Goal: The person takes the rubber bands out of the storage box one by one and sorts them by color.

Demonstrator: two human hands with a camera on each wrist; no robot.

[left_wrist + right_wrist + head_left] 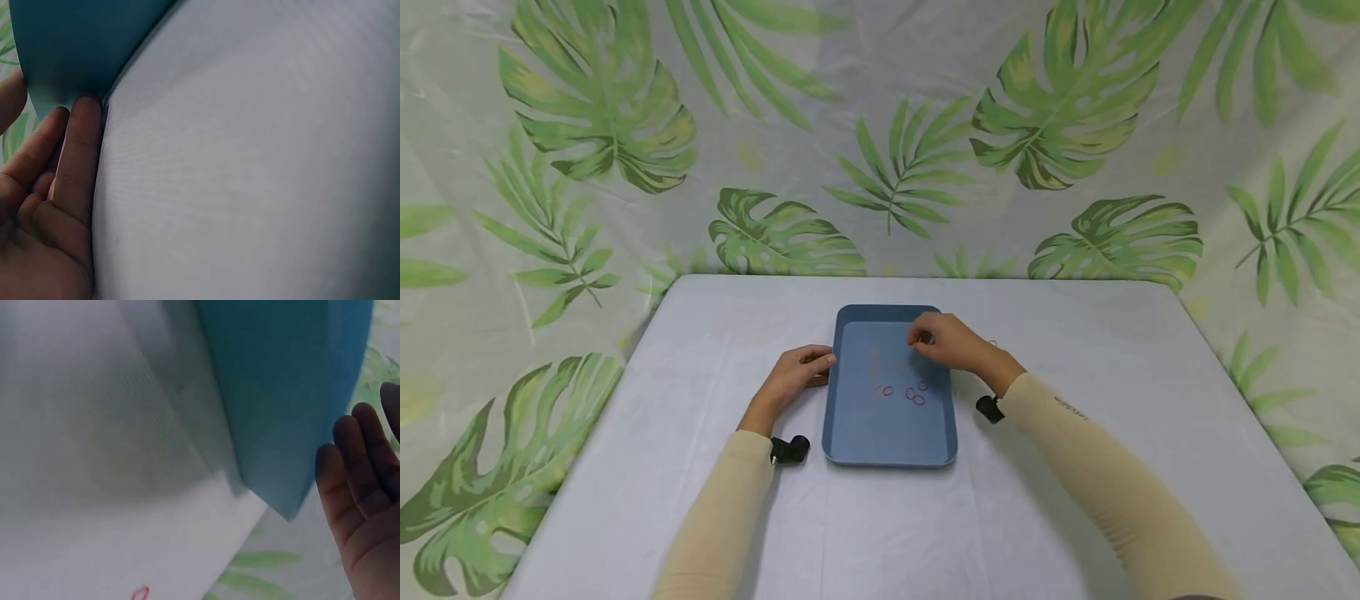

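A blue tray [889,437] lies in the middle of the table, and several small red and purple rubber bands [917,398] lie loose in it. My left hand [797,375] is at the tray's left rim, thumb on top and fingers [81,131] against the outer wall [69,56]. My right hand [943,340] hovers over the far right part of the tray with thumb and forefinger tips brought together. I cannot see whether a band is between them. The right wrist view shows three loosely stretched fingers [359,469] beside the tray's wall [281,394].
One red band [140,592] lies on the white tablecloth [1075,375] just right of the tray. A leaf-print curtain [880,133] hangs behind the table and down both sides. The table edges are at left, right and back.
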